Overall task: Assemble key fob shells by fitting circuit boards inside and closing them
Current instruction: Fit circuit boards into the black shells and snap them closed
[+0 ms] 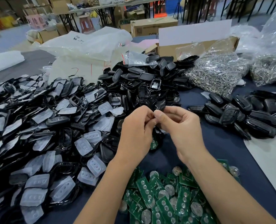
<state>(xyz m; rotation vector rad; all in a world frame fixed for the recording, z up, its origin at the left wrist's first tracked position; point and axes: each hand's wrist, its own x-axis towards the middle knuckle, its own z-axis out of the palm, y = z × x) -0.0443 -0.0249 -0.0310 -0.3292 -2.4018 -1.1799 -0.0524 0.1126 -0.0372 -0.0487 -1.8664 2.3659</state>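
Pinching with curled fingers, the left hand (135, 126) and the right hand (179, 125) were seen pressed together over the dark blue table (227, 160). A black key fob shell (156, 126) was held between them, with fingertips and thumbs closed tight around it. Most of the shell was hidden by the hands. A green circuit board (153, 142) was seen just under the shell, but it could not be told if it was touching it.

A heap of green circuit boards (164, 202) was spread just below the hands. A big heap of black shell halves with white rubber pads (42, 138) was piled left of the hands. More black shells (143, 81) were heaped behind the hands. Closed fobs (247, 113) were stacked to the right of the hands. Bags of shiny metal rings (218, 73) were lying far behind the hands, on the right.
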